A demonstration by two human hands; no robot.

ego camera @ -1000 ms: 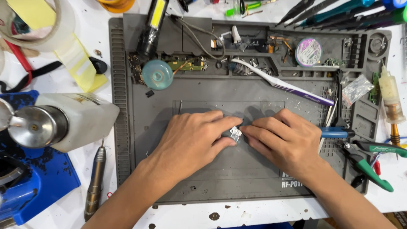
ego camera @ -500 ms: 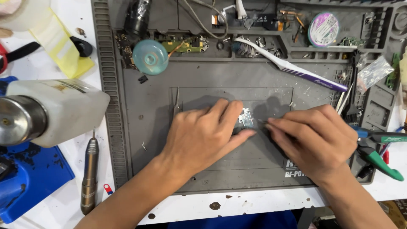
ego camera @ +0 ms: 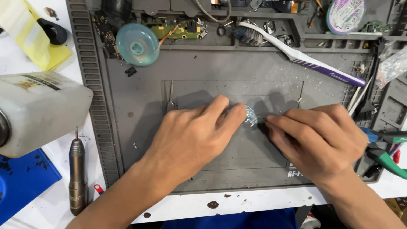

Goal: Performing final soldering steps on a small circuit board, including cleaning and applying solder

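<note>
At the far left edge a white plastic jug (ego camera: 40, 110) lies on the white bench (ego camera: 254, 203), with a blue pad (ego camera: 23, 180) below it and a slim metal rotary handpiece (ego camera: 77, 171) lying upright in the narrow strip between the jug and the ribbed left rim of the grey work mat (ego camera: 140, 123). Near the mat's top left sits a teal round spool (ego camera: 137, 44), with a small green circuit board (ego camera: 178, 29) just beside it. The left hand (ego camera: 190, 135) lies flat on the mat's middle panel, its fingertips pressed in a narrow grip on a small shiny metal part (ego camera: 250, 115). That part rests on the mat at the centre, between the two hands, with bare mat open above it and below it. The right hand (ego camera: 318, 138) meets it from the right, fingers pinched together on a thin tool whose tip touches the part; the tool itself is mostly hidden. Above, a white and purple toothbrush (ego camera: 305, 59) lies slanting toward the right rim. Green-handled pliers (ego camera: 383, 159) crowd the mat's right edge, just beside the right hand.
</note>
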